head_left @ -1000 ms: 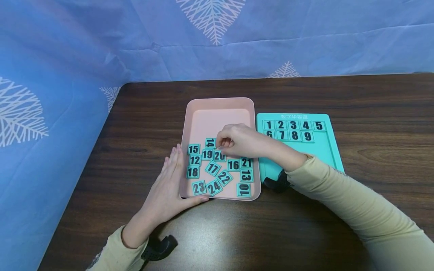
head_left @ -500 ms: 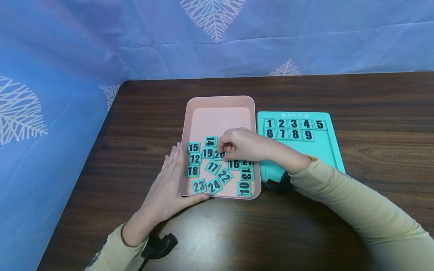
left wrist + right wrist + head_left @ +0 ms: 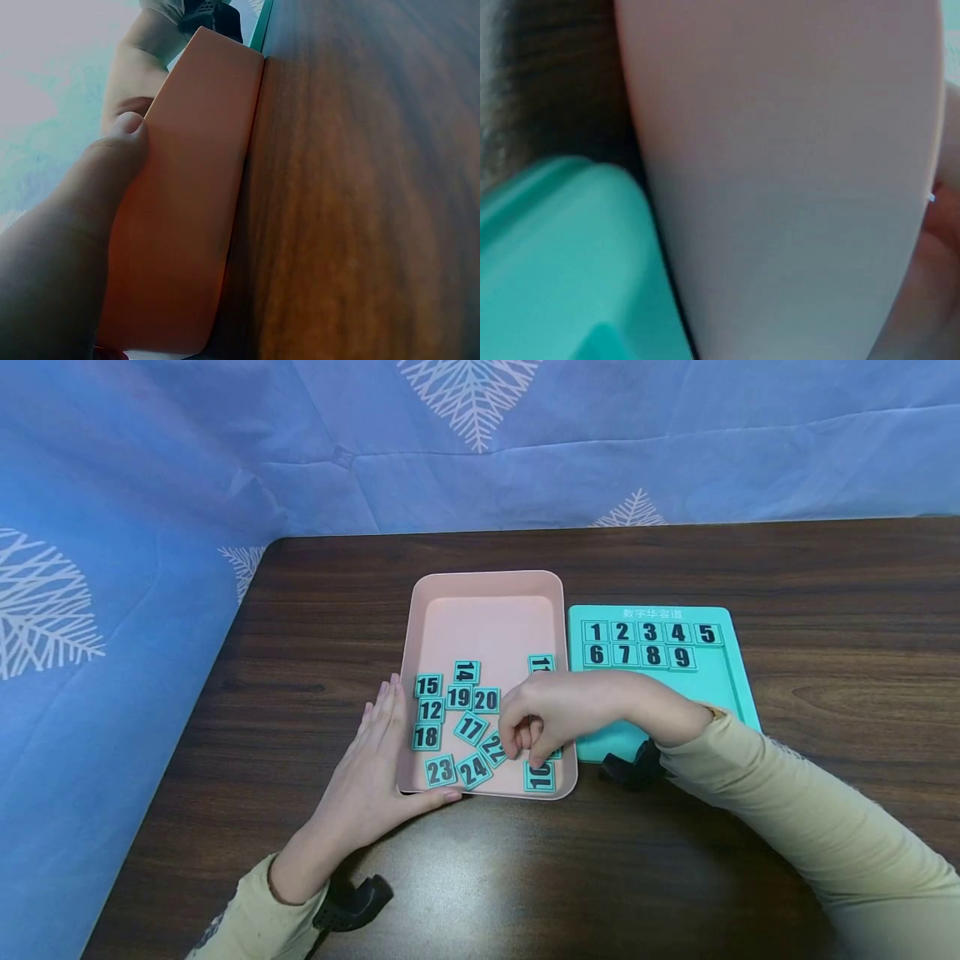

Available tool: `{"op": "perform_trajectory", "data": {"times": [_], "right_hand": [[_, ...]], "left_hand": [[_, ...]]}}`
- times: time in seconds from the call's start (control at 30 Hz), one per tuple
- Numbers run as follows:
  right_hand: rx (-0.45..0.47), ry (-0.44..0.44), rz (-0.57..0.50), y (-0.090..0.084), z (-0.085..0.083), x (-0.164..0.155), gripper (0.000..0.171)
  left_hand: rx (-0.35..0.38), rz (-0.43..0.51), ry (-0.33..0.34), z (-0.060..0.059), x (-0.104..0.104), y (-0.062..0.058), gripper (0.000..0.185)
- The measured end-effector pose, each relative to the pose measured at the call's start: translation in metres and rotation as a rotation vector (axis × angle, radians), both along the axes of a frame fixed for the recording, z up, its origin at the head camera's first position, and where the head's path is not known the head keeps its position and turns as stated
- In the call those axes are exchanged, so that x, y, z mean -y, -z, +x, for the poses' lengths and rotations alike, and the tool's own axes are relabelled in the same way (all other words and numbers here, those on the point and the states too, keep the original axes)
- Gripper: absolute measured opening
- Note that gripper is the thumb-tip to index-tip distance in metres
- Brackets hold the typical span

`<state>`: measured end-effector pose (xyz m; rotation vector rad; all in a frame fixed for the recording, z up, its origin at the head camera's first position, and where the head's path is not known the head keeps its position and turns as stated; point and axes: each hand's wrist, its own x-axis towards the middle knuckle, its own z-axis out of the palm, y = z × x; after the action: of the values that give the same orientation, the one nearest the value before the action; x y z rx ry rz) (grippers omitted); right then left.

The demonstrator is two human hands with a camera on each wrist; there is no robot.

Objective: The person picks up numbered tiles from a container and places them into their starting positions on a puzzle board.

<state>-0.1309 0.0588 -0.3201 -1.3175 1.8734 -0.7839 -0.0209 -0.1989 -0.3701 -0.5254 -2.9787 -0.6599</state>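
My left hand (image 3: 367,768) lies along the left side of the pink tray (image 3: 487,589) in the head view. Its fingers are straight, and its thumb (image 3: 124,150) touches the tray's front wall in the left wrist view. Over the tray's lower right, my right hand (image 3: 558,714) points down with bent fingers. Its fingertips are at the upper edge of the number 10 tile (image 3: 539,779), partly covering it; whether they pinch it is unclear. Several tiles lie loose in the tray, among them 20 (image 3: 486,700), 17 (image 3: 471,727) and 24 (image 3: 474,770). My right hand hides others.
A turquoise puzzle board (image 3: 701,693) stands against the tray's right side, with tiles 1 to 9 in its top two rows. The dark wooden table (image 3: 847,627) carries both. Blue patterned cloth (image 3: 322,443) hangs behind and to the left. Black wrist cameras (image 3: 352,906) sit on both wrists.
My right hand has moved from beside the 20 tile towards the front right, down to the 10 tile. The 20 tile and a tile at the right edge are uncovered. My left hand stays put.
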Motion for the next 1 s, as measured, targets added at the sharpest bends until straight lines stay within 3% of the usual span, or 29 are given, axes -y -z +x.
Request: {"op": "perform_trajectory", "data": {"times": [0.2,0.43,0.67,1.0], "right_hand": [[-0.042,-0.064,0.085,-0.002,0.005,0.002,0.018],[-0.131,-0.092,0.086,-0.004,0.008,0.003,0.021],[-0.157,-0.051,0.084,-0.002,0.011,0.003,0.013],[-0.133,0.004,0.057,-0.008,0.01,-0.003,0.017]], "left_hand": [[0.01,0.005,-0.005,0.0,0.0,-0.001,0.129],[0.019,0.011,-0.011,0.001,-0.001,-0.001,0.129],[0.013,0.005,-0.01,0.001,-0.001,-0.002,0.129],[0.016,-0.001,-0.011,0.001,-0.001,-0.002,0.128]]}}
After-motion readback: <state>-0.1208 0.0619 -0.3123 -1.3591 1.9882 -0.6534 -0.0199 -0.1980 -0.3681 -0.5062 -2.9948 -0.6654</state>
